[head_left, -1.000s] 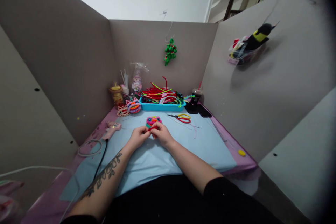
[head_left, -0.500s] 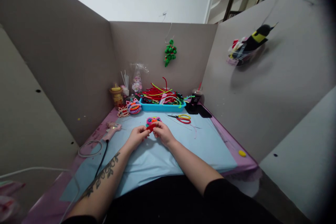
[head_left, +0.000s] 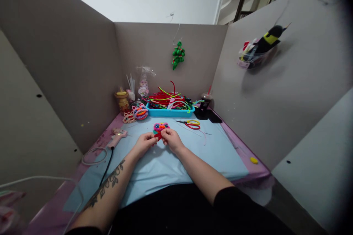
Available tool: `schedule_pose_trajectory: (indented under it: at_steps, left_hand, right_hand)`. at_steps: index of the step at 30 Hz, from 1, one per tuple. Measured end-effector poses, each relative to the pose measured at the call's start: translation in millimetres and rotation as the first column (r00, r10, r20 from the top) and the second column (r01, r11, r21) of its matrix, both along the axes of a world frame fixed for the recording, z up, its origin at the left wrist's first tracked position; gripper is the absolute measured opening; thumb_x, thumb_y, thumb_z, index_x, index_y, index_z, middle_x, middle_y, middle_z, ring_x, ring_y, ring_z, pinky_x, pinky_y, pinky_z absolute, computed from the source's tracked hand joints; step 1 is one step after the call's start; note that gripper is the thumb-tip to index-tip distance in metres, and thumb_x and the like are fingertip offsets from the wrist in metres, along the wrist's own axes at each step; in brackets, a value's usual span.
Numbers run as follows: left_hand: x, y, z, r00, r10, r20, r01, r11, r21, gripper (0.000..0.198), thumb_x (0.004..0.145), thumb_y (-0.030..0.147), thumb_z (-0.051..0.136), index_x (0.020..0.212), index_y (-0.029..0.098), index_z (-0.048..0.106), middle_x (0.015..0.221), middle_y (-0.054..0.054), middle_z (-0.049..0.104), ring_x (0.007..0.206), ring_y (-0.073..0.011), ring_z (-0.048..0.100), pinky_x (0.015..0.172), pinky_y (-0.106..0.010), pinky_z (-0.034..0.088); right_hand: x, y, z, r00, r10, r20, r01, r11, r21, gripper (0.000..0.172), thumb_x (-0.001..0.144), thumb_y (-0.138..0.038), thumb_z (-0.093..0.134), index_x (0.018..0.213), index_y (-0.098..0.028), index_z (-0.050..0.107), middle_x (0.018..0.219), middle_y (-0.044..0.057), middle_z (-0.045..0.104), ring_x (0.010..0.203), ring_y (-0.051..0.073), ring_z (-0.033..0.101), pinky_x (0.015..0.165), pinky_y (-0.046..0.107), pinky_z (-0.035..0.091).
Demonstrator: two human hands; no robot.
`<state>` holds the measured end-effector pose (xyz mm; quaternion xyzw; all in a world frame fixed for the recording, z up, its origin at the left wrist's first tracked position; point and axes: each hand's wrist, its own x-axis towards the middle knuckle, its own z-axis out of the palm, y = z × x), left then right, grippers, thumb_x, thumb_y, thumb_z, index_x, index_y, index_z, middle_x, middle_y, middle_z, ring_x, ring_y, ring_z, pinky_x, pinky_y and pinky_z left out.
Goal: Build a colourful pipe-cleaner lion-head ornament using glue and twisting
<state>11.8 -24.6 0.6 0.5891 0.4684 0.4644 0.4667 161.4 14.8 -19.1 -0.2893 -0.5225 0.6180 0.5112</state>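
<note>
Both of my hands pinch a small red pipe-cleaner piece (head_left: pixel 158 136) near the middle of the table. My left hand (head_left: pixel 145 144) has its thumb and fingers closed on the left end. My right hand (head_left: pixel 171 140) grips the right end, its fingertips covering part of it. Just behind lies a pink, orange and teal fuzzy animal face (head_left: pixel 160 126) with blue eyes, partly hidden by the red piece and my right fingers. Whether the red piece is joined to the face, I cannot tell.
A blue tray (head_left: pixel 171 112) piled with pipe cleaners stands at the back, with two finished faces (head_left: pixel 140 111) to its left. Scissors (head_left: pixel 192 124) lie right of my hands. A pink glue gun (head_left: pixel 117 137) with its cord rests at left. A drink cup (head_left: pixel 205 102) stands back right.
My right hand has shifted slightly down and right along the red piece, so more of the animal face shows behind it. My left hand stays nearly in place.
</note>
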Motion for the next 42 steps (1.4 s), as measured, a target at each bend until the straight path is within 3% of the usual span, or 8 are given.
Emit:
schedule_pose_trajectory:
  at_steps: [4, 13, 20, 33, 42]
  left_hand:
    - [-1, 2, -3.6, 0.998, 0.028, 0.052, -0.027, 1.0, -0.006, 0.028, 0.068, 0.035, 0.065, 0.056, 0.017, 0.047, 0.046, 0.005, 0.047, 0.04, -0.0064, 0.033, 0.043, -0.023, 0.018]
    - [-1, -1, 0.5, 0.999, 0.053, -0.004, -0.053, 0.999, -0.008, 0.026, 0.067, 0.033, 0.062, 0.056, 0.017, 0.045, 0.044, 0.006, 0.044, 0.041, -0.0066, 0.032, 0.044, -0.022, 0.018]
    - [0, 0, 0.7, 0.998, 0.057, 0.029, -0.056, 0.998, -0.026, 0.026, 0.064, 0.033, 0.063, 0.055, 0.017, 0.044, 0.044, 0.006, 0.043, 0.04, -0.0066, 0.032, 0.044, -0.022, 0.018]
    - [-4, -1, 0.9, 0.991, -0.034, 0.131, 0.041, 0.998, -0.052, 0.026, 0.064, 0.032, 0.062, 0.056, 0.018, 0.041, 0.044, 0.006, 0.041, 0.041, -0.0063, 0.03, 0.045, -0.023, 0.016]
    - [-2, -6, 5.7, 0.995, 0.02, -0.097, -0.007, 0.992, 0.127, 0.026, 0.07, 0.036, 0.061, 0.059, 0.016, 0.048, 0.054, 0.004, 0.045, 0.051, -0.009, 0.036, 0.05, -0.022, 0.025]
  right_hand:
    - [4, 0, 3.2, 1.0, -0.016, 0.015, 0.016, 1.0, -0.008, 0.029, 0.068, -0.044, 0.066, 0.07, -0.016, 0.059, 0.046, -0.004, 0.051, 0.036, 0.007, 0.039, 0.036, 0.02, 0.026]
    - [10, 1, 4.0, 0.968, -0.132, 0.211, 0.088, 0.975, 0.204, 0.023, 0.073, -0.037, 0.06, 0.064, -0.016, 0.059, 0.041, -0.006, 0.046, 0.039, 0.007, 0.035, 0.041, 0.021, 0.027]
    - [11, 0, 6.0, 0.976, -0.078, 0.201, 0.044, 0.985, 0.165, 0.021, 0.07, -0.036, 0.063, 0.066, -0.016, 0.06, 0.041, -0.007, 0.045, 0.038, 0.007, 0.033, 0.04, 0.021, 0.025]
    - [11, -3, 9.2, 0.997, 0.041, 0.064, -0.048, 0.991, 0.121, 0.022, 0.068, -0.036, 0.066, 0.064, -0.017, 0.058, 0.042, -0.007, 0.045, 0.037, 0.006, 0.033, 0.039, 0.021, 0.023]
    - [10, -1, 6.4, 0.981, -0.1, 0.163, 0.072, 0.983, 0.168, 0.018, 0.071, -0.034, 0.06, 0.065, -0.017, 0.057, 0.04, -0.007, 0.043, 0.038, 0.008, 0.033, 0.041, 0.021, 0.025]
